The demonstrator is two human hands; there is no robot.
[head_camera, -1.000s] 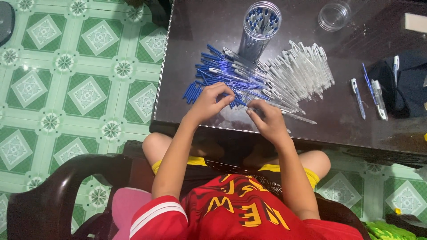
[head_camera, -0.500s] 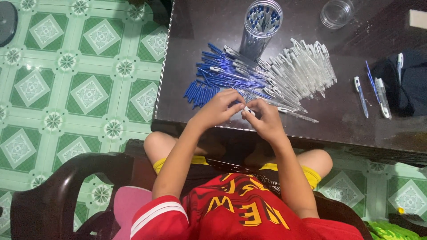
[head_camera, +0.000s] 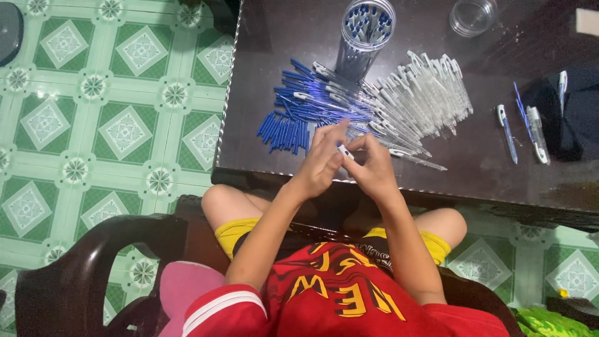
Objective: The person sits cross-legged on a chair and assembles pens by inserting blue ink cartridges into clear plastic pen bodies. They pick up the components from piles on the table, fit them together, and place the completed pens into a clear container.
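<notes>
My left hand [head_camera: 321, 163] and my right hand [head_camera: 373, 165] meet over the near edge of a dark glossy table [head_camera: 486, 168]. Between their fingertips they pinch a small white and blue pen piece [head_camera: 344, 151]. Just beyond the hands lies a heap of blue pen parts [head_camera: 299, 112]. A heap of clear pen barrels [head_camera: 418, 103] spreads to its right. A clear round jar [head_camera: 367, 34] with blue-tipped pens standing in it is at the far side.
An empty clear cup [head_camera: 472, 15] stands at the back. A few finished pens [head_camera: 524, 128] lie at the right next to a dark cloth [head_camera: 571, 118]. Green patterned floor tiles [head_camera: 112, 125] lie left of the table. I sit in a dark chair [head_camera: 87, 268].
Both hands have lifted off the pile and drawn back toward me, coming together with a small pen piece between the fingertips.
</notes>
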